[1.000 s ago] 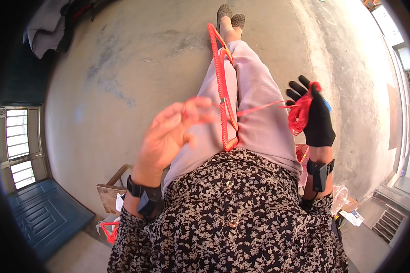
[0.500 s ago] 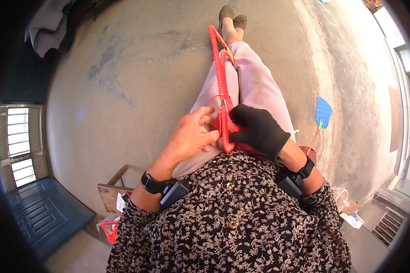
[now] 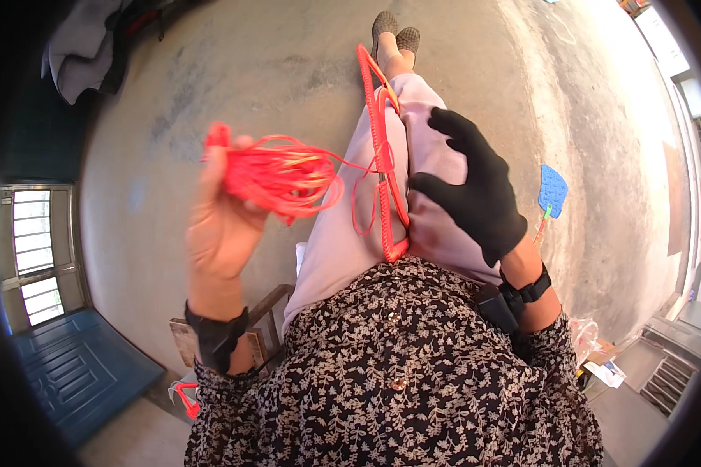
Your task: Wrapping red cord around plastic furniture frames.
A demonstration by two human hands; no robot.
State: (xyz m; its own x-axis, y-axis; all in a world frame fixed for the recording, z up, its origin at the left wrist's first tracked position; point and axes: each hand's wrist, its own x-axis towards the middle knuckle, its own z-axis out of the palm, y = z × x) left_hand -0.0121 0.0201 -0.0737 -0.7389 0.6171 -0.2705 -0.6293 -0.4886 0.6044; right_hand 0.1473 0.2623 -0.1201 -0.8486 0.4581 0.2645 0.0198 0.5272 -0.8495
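My left hand (image 3: 224,237), bare, is raised to the left of my legs and grips a loose bundle of thin red cord (image 3: 284,180). One strand runs from the bundle to a long, narrow frame (image 3: 376,124) tightly wrapped in red cord, lying along my lap. A short grey stretch of the frame shows between wrapped parts, and a slack loop hangs beside it. My right hand (image 3: 479,187), in a black glove, is held above my right thigh, fingers spread and curved. It is apart from the frame and holds nothing.
My outstretched legs (image 3: 339,233) carry the frame. A blue fly swatter (image 3: 552,191) stands to the right. Low on the left are a wooden stool (image 3: 271,307) and a red-handled object (image 3: 185,398). Plastic bags and papers (image 3: 600,366) lie at the lower right.
My left hand has moved left and up from the frame, bringing out the cord bundle. My gloved right hand has let go and lifted up and right, fingers spread. The frame stays on my lap.
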